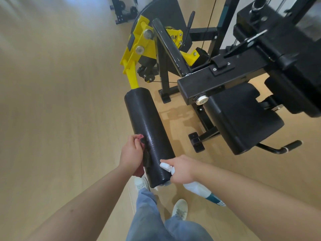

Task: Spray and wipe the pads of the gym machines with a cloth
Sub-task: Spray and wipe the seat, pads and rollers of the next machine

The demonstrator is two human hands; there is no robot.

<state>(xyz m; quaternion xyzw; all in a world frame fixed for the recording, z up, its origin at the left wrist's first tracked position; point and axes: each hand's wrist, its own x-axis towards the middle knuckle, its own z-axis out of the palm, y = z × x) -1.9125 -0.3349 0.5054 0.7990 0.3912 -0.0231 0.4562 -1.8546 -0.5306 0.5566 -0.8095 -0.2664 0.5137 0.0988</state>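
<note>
Pale wood floor (52, 101) all round; jeans and light shoes at the bottom of view

Left hand (131, 153): fingers curled round a dark red cloth (138, 172), pressing it against the left flank of the black roller pad (149, 129), near its closer end

Right hand (182, 169): wrapped round the neck of a white spray bottle (196, 188), forefinger out along the top, nozzle just touching or almost touching the pad's near end. Cannot tell if spray is coming out

Roller pad slants away from the person, carried on a yellow arm (133, 73)

Right of it and further off: black seat pad (243, 119) under the black frame, nobody touching it

Far back: another black machine, only partly in view

Progress, my reading: early to middle. Roller pad is in hand, near end only; its far end looks unwiped. No telling whether the seat pad is done, and other machines' pads likely remain
</note>
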